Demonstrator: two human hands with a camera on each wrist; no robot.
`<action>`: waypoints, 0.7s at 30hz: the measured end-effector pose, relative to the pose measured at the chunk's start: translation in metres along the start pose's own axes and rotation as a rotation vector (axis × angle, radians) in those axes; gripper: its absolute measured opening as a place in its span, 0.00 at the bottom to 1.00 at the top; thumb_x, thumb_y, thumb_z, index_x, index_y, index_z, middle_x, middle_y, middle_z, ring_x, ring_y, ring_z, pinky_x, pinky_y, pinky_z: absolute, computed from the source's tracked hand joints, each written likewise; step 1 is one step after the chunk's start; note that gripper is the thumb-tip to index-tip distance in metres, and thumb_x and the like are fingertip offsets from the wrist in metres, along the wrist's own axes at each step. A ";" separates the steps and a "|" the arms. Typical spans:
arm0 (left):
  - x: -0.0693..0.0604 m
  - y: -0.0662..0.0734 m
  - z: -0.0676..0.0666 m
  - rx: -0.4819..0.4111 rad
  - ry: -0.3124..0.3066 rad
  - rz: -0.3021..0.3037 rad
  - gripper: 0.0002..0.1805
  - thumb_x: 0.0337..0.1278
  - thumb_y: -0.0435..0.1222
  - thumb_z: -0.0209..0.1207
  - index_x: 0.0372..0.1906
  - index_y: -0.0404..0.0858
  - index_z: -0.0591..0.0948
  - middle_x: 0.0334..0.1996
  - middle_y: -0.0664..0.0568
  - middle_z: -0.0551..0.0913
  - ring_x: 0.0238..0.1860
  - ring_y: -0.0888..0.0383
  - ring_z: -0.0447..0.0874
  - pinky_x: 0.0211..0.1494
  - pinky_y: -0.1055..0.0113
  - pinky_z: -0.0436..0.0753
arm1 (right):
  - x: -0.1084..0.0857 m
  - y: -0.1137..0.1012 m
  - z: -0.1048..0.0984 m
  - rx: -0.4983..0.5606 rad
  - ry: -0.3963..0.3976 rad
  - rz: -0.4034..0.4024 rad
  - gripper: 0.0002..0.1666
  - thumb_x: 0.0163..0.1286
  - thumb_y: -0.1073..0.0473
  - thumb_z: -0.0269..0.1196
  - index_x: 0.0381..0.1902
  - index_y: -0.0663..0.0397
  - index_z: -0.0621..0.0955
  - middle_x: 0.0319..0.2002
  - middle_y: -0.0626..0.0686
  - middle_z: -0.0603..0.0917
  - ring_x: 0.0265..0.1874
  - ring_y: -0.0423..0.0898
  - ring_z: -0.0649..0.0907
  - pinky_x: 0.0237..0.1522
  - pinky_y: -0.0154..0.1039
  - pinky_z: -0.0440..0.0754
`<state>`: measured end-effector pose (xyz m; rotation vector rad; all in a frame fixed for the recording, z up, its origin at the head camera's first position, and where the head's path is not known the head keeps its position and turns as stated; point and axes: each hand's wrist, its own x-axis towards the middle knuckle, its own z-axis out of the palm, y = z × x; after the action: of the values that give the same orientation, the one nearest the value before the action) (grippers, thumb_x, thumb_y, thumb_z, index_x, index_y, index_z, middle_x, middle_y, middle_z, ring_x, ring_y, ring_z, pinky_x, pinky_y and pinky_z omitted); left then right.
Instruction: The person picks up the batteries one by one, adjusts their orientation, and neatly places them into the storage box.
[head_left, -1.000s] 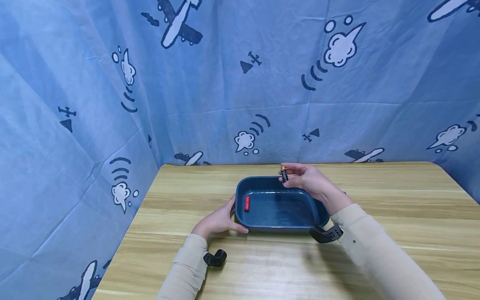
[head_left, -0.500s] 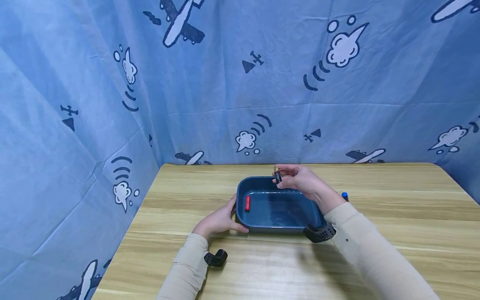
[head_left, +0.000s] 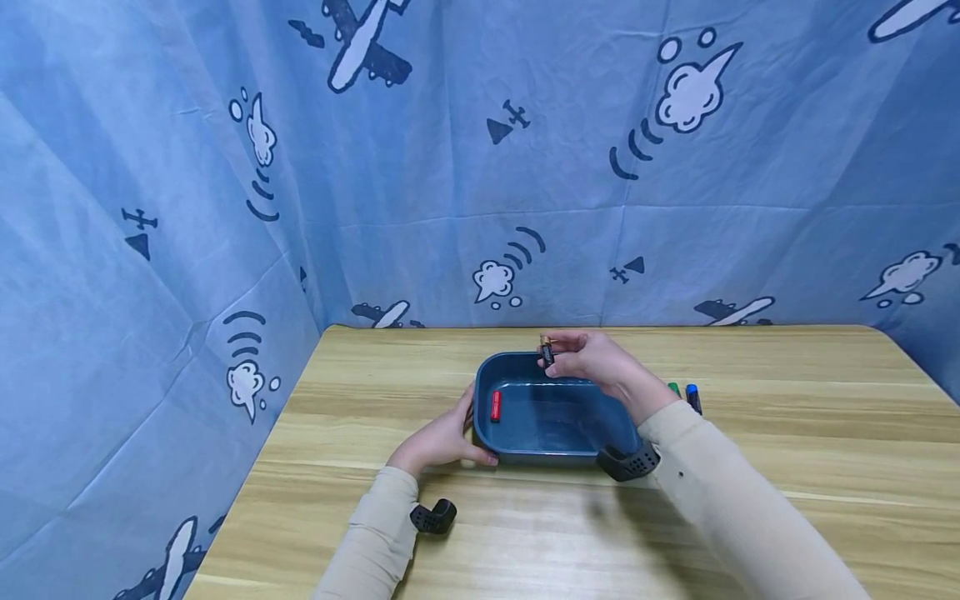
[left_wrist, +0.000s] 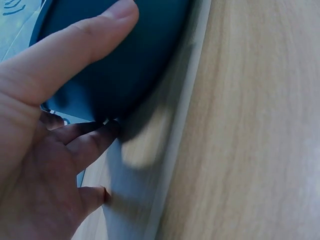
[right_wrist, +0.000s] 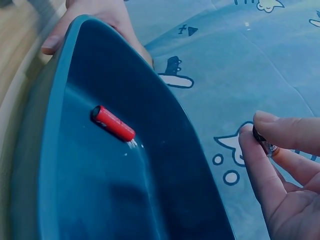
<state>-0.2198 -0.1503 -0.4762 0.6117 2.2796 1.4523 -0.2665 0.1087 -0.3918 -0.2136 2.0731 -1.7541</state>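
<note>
A dark blue plastic box [head_left: 558, 455] stands on the table, with a red battery [head_left: 496, 407] lying inside near its left end. My left hand [head_left: 442, 437] grips that end, the thumb against the front corner and the fingers round the side; in the left wrist view its fingertips touch the box's lower part. Over the box's back wall, my right hand [head_left: 596, 362] pinches a black battery with a copper-coloured end [head_left: 547, 352] between thumb and fingers. The right wrist view shows only a small part of this battery [right_wrist: 262, 143].
Right of the box, partly behind the right forearm, lie a dark stick with a blue end [head_left: 693, 398] and a green-ended one [head_left: 674, 388]. The wooden table [head_left: 810, 433] meets a blue curtain [head_left: 420, 167] printed with planes at the back. Both wrists wear black straps.
My right hand has moved left along the back of the box with the black battery. The blue and green ends have come into sight beside the forearm. The left hand stays on the box.
</note>
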 end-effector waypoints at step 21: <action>-0.004 0.007 -0.003 0.038 -0.006 -0.028 0.68 0.34 0.30 0.74 0.73 0.45 0.35 0.72 0.50 0.46 0.70 0.57 0.48 0.70 0.60 0.50 | 0.027 0.010 0.026 -0.003 -0.034 0.119 0.37 0.52 0.77 0.65 0.61 0.68 0.68 0.41 0.57 0.76 0.34 0.42 0.81 0.43 0.40 0.81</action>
<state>-0.2169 -0.1521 -0.4682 0.5919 2.3066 1.3951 -0.2791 0.0764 -0.4103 -0.1169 2.0213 -1.6662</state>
